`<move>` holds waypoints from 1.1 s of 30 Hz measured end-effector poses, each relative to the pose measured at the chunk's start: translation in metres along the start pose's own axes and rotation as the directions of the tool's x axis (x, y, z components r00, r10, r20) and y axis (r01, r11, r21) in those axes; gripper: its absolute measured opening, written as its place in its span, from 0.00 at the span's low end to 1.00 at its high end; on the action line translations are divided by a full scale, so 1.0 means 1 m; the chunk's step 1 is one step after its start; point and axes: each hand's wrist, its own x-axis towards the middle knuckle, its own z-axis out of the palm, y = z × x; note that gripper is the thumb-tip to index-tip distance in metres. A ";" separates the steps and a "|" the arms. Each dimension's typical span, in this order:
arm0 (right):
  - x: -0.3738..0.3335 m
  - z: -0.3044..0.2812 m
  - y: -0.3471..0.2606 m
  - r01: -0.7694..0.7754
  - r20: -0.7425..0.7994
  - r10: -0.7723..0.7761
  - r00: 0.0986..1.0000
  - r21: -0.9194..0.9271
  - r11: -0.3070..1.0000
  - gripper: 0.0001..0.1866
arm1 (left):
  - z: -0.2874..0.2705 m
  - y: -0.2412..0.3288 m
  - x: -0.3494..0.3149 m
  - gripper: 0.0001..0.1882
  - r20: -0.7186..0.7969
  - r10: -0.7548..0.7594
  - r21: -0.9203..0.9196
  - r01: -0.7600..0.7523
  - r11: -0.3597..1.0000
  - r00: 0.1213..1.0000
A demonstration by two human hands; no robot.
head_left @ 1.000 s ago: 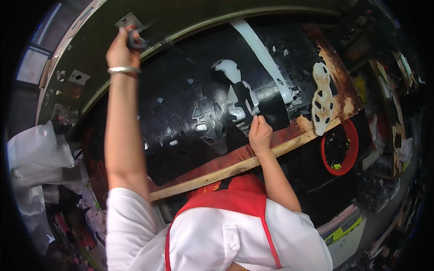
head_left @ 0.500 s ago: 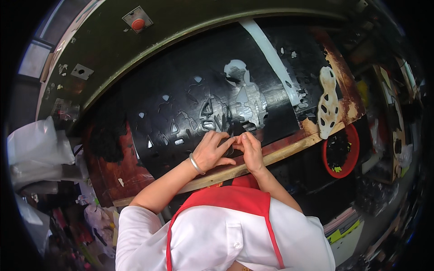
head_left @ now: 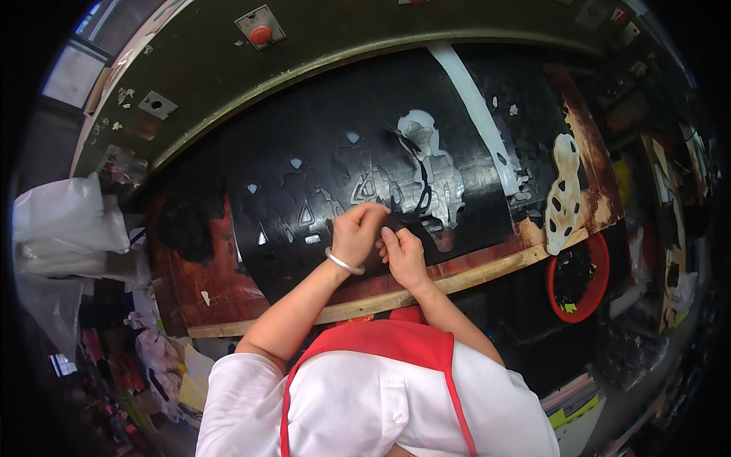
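Observation:
A glossy black sheet (head_left: 304,183) lies over the worktop, with several shapes cut through it and pale material showing in the openings. At its near edge, my left hand (head_left: 359,234) is closed with the fingertips bent together over the sheet. Close to its right, my right hand (head_left: 403,255) has its thumb and fingers drawn together in a pinch. Whatever lies between the fingertips is dark against the black sheet and cannot be made out. Just beyond the hands, loose black cut strips (head_left: 423,186) partly cover the pale opening at the right.
A wooden rail (head_left: 472,278) runs along the worktop's near edge. At the right lies a cream template with holes (head_left: 564,199), above a red tub (head_left: 601,282) of black scraps. A pale strip (head_left: 476,107) crosses the sheet. Black scraps (head_left: 186,228) heap at the left; a red button (head_left: 260,35) is behind.
My left hand has turned, its fingers now curled more tightly. My right hand has drawn slightly toward me and left. Black strips now lie across the right-hand opening. The whole view has shifted slightly.

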 end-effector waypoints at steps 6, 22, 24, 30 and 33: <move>-0.003 -0.004 0.019 0.172 -0.010 -0.173 0.985 -0.054 0.984 0.16 | -0.012 0.045 0.057 0.09 -0.246 -0.083 0.021 0.091 0.996 0.966; -0.001 -0.028 -0.002 0.030 0.387 -0.015 0.922 -0.031 0.999 0.11 | -0.253 0.218 0.178 0.14 -0.191 0.707 0.376 -0.615 0.693 0.680; 0.011 -0.029 -0.014 -0.168 0.579 0.113 0.808 0.042 0.985 0.11 | -0.213 0.167 0.135 0.10 -0.012 0.658 0.501 -0.565 0.656 0.753; 0.044 -0.026 -0.024 -0.305 0.848 0.118 0.516 0.054 0.951 0.08 | -0.081 0.015 -0.034 0.09 0.320 0.506 0.317 -0.594 0.739 0.801; 0.041 -0.025 -0.015 -0.406 0.832 0.079 0.549 0.183 0.895 0.09 | -0.075 -0.005 -0.064 0.17 0.393 0.518 0.300 -0.638 0.709 0.760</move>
